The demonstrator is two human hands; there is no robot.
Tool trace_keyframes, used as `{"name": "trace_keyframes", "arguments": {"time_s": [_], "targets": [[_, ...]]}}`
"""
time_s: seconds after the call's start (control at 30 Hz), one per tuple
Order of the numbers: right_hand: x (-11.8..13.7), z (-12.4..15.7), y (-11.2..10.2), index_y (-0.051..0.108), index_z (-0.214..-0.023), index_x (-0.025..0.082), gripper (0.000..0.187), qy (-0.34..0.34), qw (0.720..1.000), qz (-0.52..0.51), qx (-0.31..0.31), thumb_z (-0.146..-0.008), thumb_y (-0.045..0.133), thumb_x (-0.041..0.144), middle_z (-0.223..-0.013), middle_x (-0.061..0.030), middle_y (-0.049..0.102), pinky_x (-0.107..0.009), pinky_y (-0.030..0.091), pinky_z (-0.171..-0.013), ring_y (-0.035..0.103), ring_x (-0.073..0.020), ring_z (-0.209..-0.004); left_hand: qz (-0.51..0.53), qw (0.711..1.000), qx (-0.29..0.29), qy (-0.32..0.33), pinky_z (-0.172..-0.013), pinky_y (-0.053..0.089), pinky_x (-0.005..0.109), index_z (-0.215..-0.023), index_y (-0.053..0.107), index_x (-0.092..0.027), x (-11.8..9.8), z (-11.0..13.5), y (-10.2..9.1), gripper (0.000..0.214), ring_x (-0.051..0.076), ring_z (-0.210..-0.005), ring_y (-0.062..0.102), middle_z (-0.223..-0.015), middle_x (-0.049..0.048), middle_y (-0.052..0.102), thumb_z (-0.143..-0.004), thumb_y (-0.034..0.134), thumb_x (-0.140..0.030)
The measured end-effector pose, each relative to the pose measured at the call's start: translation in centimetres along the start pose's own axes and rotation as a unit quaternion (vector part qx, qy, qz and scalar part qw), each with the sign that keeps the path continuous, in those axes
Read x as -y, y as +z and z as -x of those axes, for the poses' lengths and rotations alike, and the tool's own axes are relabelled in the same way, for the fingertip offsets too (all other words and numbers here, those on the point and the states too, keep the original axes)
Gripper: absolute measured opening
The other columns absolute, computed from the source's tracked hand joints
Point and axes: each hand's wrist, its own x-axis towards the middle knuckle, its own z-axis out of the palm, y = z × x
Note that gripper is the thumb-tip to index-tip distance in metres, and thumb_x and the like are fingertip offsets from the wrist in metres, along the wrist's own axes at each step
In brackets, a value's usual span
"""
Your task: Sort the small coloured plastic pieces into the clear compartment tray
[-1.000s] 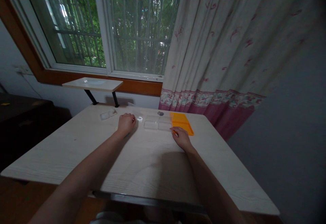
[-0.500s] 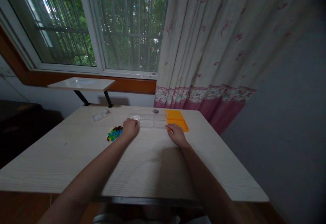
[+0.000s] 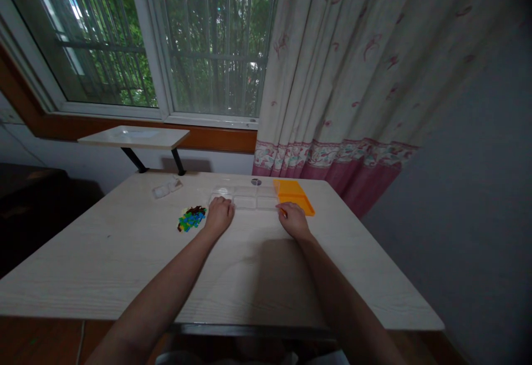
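My left hand (image 3: 219, 214) rests curled on the pale wooden table (image 3: 233, 265), at the near left corner of a clear plastic compartment box (image 3: 245, 198). Just left of it lies a small heap of coloured pieces (image 3: 191, 218), blue, green and brown. My right hand (image 3: 293, 219) is closed at the box's near right corner, beside its orange lid (image 3: 294, 195), with a thin orange item showing at the fingers. What either hand holds is too small to make out.
A small clear container (image 3: 166, 188) and a dark round piece (image 3: 256, 181) lie at the table's far edge. Behind stand a white wall shelf (image 3: 133, 136), a barred window and a patterned curtain (image 3: 353, 77). A dark cabinet (image 3: 37, 199) is on the left.
My left hand has drawn back from the far part of the table toward the box, uncovering the heap of coloured pieces. The right hand stays by the orange lid. The view shifted.
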Motion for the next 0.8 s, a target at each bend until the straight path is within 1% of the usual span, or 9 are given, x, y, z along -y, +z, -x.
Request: {"name": "trace_keyframes", "arguments": {"time_s": [0.1,0.23,0.33,0.43,0.5,0.6,0.7,0.73,0.8], "targets": [[-0.2,0.0,0.1,0.07,-0.114,0.023,0.032,0.005,1.0,-0.003,-0.003,-0.09,0.05,0.023,-0.115,-0.0066,0.07,-0.037,0.04,-0.1,0.059,-0.0235,-0.11,0.019,1.0,-0.008,0.019,-0.097,0.041,0.039,-0.11,0.068,-0.013,0.2,0.2,0.2,0.033,0.026,-0.103,0.054,-0.102,0.0138,0.063,-0.096,0.046,-0.033],[-0.4,0.0,0.1,0.069,-0.116,0.022,0.034,0.004,1.0,-0.01,-0.003,-0.089,0.049,0.021,-0.115,-0.0075,0.07,-0.037,0.041,-0.101,0.059,-0.0233,-0.11,0.037,0.999,-0.006,0.02,-0.099,0.04,0.042,-0.112,0.066,-0.015,0.3,0.3,0.2,0.03,0.027,-0.107,0.053,-0.105,0.0134,0.062,-0.092,0.053,-0.034],[-0.4,-0.1,0.1,0.069,-0.115,0.022,0.034,0.0,1.0,-0.009,0.002,-0.088,0.049,0.02,-0.116,-0.0074,0.07,-0.037,0.041,-0.101,0.059,-0.0233,-0.11,0.036,0.999,-0.003,0.017,-0.1,0.04,0.042,-0.111,0.065,-0.015,0.4,0.2,0.3,0.027,0.028,-0.109,0.052,-0.106,0.013,0.061,-0.09,0.056,-0.03],[-0.6,-0.2,0.1,0.069,-0.115,0.022,0.035,-0.001,1.0,-0.009,0.003,-0.087,0.05,0.019,-0.115,-0.0071,0.07,-0.037,0.042,-0.1,0.059,-0.0233,-0.109,0.039,0.999,0.004,0.016,-0.1,0.042,0.04,-0.109,0.066,-0.014,0.3,0.3,0.2,0.025,0.027,-0.108,0.053,-0.104,0.0129,0.061,-0.088,0.056,-0.024],[-0.8,-0.2,0.1,0.069,-0.116,0.021,0.036,-0.002,1.0,-0.012,0.004,-0.086,0.051,0.019,-0.116,-0.0072,0.07,-0.037,0.043,-0.1,0.059,-0.0233,-0.109,0.049,0.999,-0.007,0.022,-0.1,0.042,0.039,-0.109,0.067,-0.014,0.2,0.4,-0.3,0.027,0.027,-0.109,0.053,-0.104,0.0135,0.062,-0.089,0.057,-0.028],[-1.0,-0.3,0.2,0.068,-0.119,0.02,0.037,-0.005,1.0,-0.011,0.003,-0.086,0.051,0.02,-0.117,-0.0078,0.069,-0.037,0.043,-0.1,0.059,-0.0237,-0.109,0.062,0.996,-0.057,0.014,-0.104,0.04,0.041,-0.112,0.066,-0.015,0.6,0.3,-1.9,0.037,0.028,-0.112,0.052,-0.108,0.0143,0.062,-0.089,0.06,-0.043],[-1.1,-0.2,0.2,0.068,-0.119,0.02,0.036,-0.009,1.0,-0.01,0.002,-0.087,0.051,0.023,-0.115,-0.0075,0.069,-0.037,0.043,-0.1,0.059,-0.024,-0.108,0.065,0.99,-0.115,-0.051,-0.103,0.041,0.041,-0.113,0.065,-0.018,2.6,-0.3,-4.2,0.034,0.027,-0.11,0.054,-0.11,0.0123,0.063,-0.094,0.051,-0.043],[-1.1,-0.2,0.2,0.068,-0.118,0.021,0.036,-0.01,1.0,-0.011,0.001,-0.087,0.051,0.023,-0.115,-0.0072,0.069,-0.037,0.043,-0.1,0.059,-0.024,-0.108,0.059,0.987,-0.129,-0.079,-0.102,0.041,0.04,-0.113,0.065,-0.018,3.8,-0.6,-5.0,0.033,0.027,-0.11,0.054,-0.11,0.0124,0.062,-0.095,0.047,-0.04],[-1.0,-0.2,0.2,0.068,-0.118,0.021,0.035,-0.009,1.0,-0.015,-0.002,-0.088,0.051,0.024,-0.115,-0.007,0.069,-0.038,0.042,-0.1,0.058,-0.0242,-0.108,0.019,0.977,-0.154,-0.145,-0.1,0.041,0.042,-0.114,0.064,-0.016,6.8,-1.0,-6.3,0.032,0.028,-0.11,0.053,-0.11,0.0138,0.061,-0.094,0.046,-0.032]]}}
